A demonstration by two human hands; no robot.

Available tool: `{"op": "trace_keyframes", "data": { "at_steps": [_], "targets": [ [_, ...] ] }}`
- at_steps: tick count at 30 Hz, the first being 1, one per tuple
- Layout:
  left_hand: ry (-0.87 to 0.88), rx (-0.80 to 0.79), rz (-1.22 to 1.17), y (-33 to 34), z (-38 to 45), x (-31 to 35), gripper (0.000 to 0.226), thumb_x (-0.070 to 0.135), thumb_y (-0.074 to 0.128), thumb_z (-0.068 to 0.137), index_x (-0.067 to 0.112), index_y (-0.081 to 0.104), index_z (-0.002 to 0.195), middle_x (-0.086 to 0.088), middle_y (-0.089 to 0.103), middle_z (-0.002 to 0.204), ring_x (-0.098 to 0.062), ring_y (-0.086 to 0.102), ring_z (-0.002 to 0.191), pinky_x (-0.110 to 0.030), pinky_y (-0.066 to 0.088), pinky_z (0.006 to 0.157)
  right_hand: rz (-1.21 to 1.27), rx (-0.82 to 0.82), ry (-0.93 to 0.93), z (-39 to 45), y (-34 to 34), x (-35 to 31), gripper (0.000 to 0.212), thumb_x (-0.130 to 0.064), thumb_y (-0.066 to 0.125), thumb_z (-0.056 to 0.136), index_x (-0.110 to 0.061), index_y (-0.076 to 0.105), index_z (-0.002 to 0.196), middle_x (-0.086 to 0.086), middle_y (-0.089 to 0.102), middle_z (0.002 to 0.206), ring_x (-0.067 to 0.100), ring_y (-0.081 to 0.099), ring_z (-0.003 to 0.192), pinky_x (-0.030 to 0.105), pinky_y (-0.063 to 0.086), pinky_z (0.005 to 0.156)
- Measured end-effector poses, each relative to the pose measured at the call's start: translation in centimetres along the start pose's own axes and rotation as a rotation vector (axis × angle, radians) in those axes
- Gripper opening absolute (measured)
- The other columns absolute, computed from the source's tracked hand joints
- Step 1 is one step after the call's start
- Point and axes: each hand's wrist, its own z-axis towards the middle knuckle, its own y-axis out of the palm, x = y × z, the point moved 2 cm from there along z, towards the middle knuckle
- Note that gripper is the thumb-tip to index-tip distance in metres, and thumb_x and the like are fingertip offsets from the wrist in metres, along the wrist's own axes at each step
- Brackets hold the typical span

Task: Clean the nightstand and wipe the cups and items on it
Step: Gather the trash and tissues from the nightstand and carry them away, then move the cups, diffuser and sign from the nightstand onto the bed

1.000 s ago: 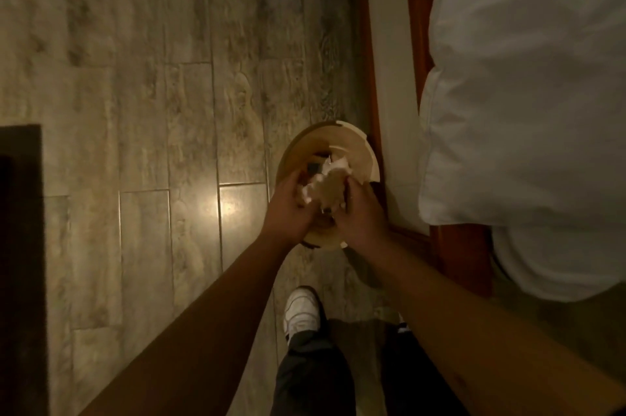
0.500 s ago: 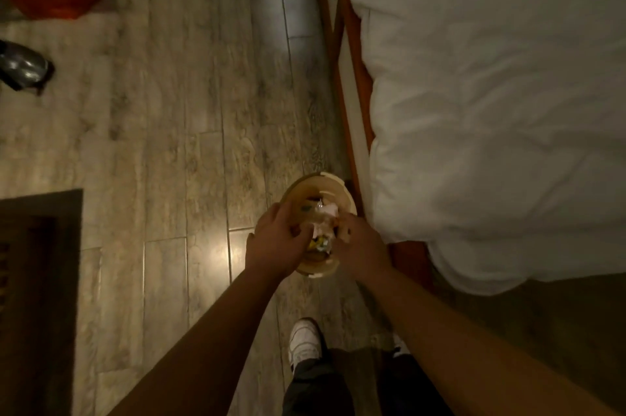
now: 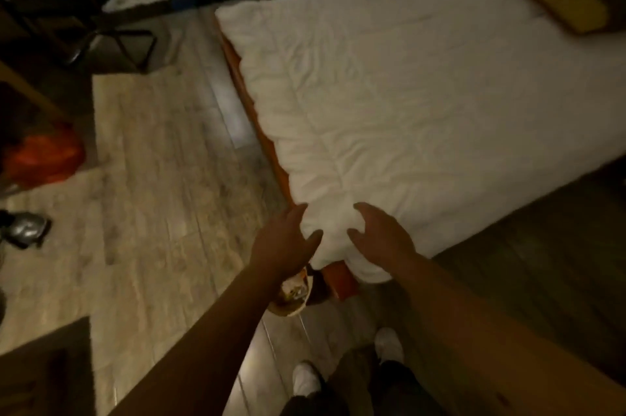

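Observation:
A small round bin [image 3: 292, 297] with crumpled paper and scraps inside stands on the wooden floor by the corner of the bed, partly hidden under my left wrist. My left hand [image 3: 283, 242] hovers above it, fingers spread, holding nothing. My right hand [image 3: 381, 239] is raised beside it over the corner of the white duvet [image 3: 406, 103], fingers curled apart and empty. The dark corner at the lower left [image 3: 44, 371] may be the nightstand; no cups show.
The bed with its orange-brown frame [image 3: 338, 280] fills the right. A yellow pillow [image 3: 569, 5] lies far right. A black chair [image 3: 78, 8], an orange bag [image 3: 40, 158] and a shiny grey object [image 3: 23, 229] are on the left. My white shoes [image 3: 389, 344] show below.
Both hands let go of the crumpled paper into the bin and lifted away, open. My head has tilted up, so the bed and room come into view.

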Motion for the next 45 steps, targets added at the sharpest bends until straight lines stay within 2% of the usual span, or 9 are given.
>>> {"op": "trace_keyframes", "data": {
  "at_steps": [3, 8, 16, 21, 25, 30, 33, 39, 45],
  "targets": [
    [0.139, -0.063, 0.077, -2.3, 0.3, 6.4, 0.071, 0.056, 0.054, 0.088, 0.022, 0.034, 0.146, -0.011, 0.038, 0.15, -0.03, 0.043, 0.13, -0.045, 0.038, 0.106, -0.029, 0.071, 0.055, -3.7, -7.0, 1.0, 0.069, -0.043, 0.054, 0.092, -0.016, 0.025, 0.149, 0.009, 0.033, 0.152, 0.026, 0.035, 0.136, 0.037, 0.028, 0.111],
    [0.416, -0.077, 0.235, -4.1, 1.1, 19.1, 0.073, 0.062, 0.049, 0.087, 0.029, 0.027, 0.148, -0.007, 0.029, 0.155, -0.029, 0.03, 0.139, -0.051, 0.034, 0.109, -0.114, 0.276, 0.138, -9.9, -17.8, 4.7, 0.069, -0.048, 0.054, 0.089, -0.019, 0.029, 0.146, 0.009, 0.038, 0.147, 0.03, 0.039, 0.13, 0.05, 0.037, 0.105],
    [0.774, -0.081, 0.375, -1.1, 0.6, 39.1, 0.073, 0.062, 0.046, 0.088, 0.03, 0.022, 0.149, -0.005, 0.031, 0.153, -0.027, 0.035, 0.136, -0.05, 0.038, 0.105, -0.14, 0.483, 0.333, -19.1, -30.3, 14.4, 0.073, -0.052, 0.05, 0.09, -0.021, 0.02, 0.149, 0.009, 0.026, 0.155, 0.031, 0.033, 0.136, 0.051, 0.033, 0.109],
    [0.907, -0.135, 0.414, 4.9, -0.1, 50.0, 0.071, 0.061, 0.047, 0.088, 0.028, 0.026, 0.148, -0.004, 0.033, 0.152, -0.027, 0.036, 0.135, -0.048, 0.039, 0.104, -0.116, 0.494, 0.468, -23.2, -36.1, 21.4, 0.061, -0.051, 0.051, 0.09, -0.023, 0.036, 0.141, 0.007, 0.04, 0.146, 0.027, 0.043, 0.128, 0.045, 0.038, 0.106],
    [1.014, -0.185, 0.403, 10.4, -1.8, 58.2, 0.071, 0.059, 0.048, 0.089, 0.027, 0.027, 0.148, -0.003, 0.034, 0.151, -0.025, 0.037, 0.134, -0.046, 0.039, 0.104, -0.134, 0.468, 0.601, -26.4, -39.8, 27.3, 0.07, -0.053, 0.052, 0.089, -0.025, 0.025, 0.148, 0.006, 0.026, 0.156, 0.029, 0.03, 0.139, 0.046, 0.028, 0.11],
    [1.076, -0.271, 0.443, 16.6, -3.3, 65.4, 0.074, 0.06, 0.049, 0.088, 0.027, 0.023, 0.149, -0.005, 0.029, 0.154, -0.027, 0.034, 0.136, -0.047, 0.036, 0.107, -0.161, 0.379, 0.731, -29.8, -43.4, 33.7, 0.079, -0.061, 0.05, 0.087, -0.028, 0.017, 0.15, 0.006, 0.019, 0.158, 0.03, 0.025, 0.141, 0.05, 0.027, 0.113],
    [1.175, -0.235, 0.577, 19.5, -3.5, 68.7, 0.076, 0.063, 0.047, 0.087, 0.028, 0.02, 0.149, -0.007, 0.022, 0.157, -0.029, 0.025, 0.141, -0.051, 0.028, 0.112, -0.127, 0.373, 0.804, -31.0, -45.3, 37.3, 0.08, -0.057, 0.053, 0.086, -0.026, 0.016, 0.15, 0.008, 0.017, 0.158, 0.032, 0.027, 0.139, 0.052, 0.029, 0.111],
    [1.225, -0.342, 0.588, 25.8, 1.0, 75.3, 0.081, 0.068, 0.047, 0.083, 0.031, 0.018, 0.148, -0.006, 0.02, 0.158, -0.029, 0.024, 0.142, -0.055, 0.028, 0.111, -0.088, 0.398, 0.897, -30.1, -49.4, 44.0, 0.073, -0.048, 0.049, 0.092, -0.023, 0.014, 0.15, 0.008, 0.013, 0.159, 0.034, 0.023, 0.141, 0.053, 0.027, 0.111],
    [1.282, -0.33, 0.564, 30.5, 8.4, 82.9, 0.082, 0.072, 0.046, 0.08, 0.031, 0.022, 0.146, -0.008, 0.028, 0.154, -0.03, 0.031, 0.138, -0.05, 0.033, 0.105, -0.052, 0.437, 0.958, -25.6, -54.9, 50.4, 0.079, -0.05, 0.052, 0.092, -0.022, 0.009, 0.152, 0.01, 0.008, 0.16, 0.033, 0.019, 0.143, 0.049, 0.026, 0.114]
  ]
}}
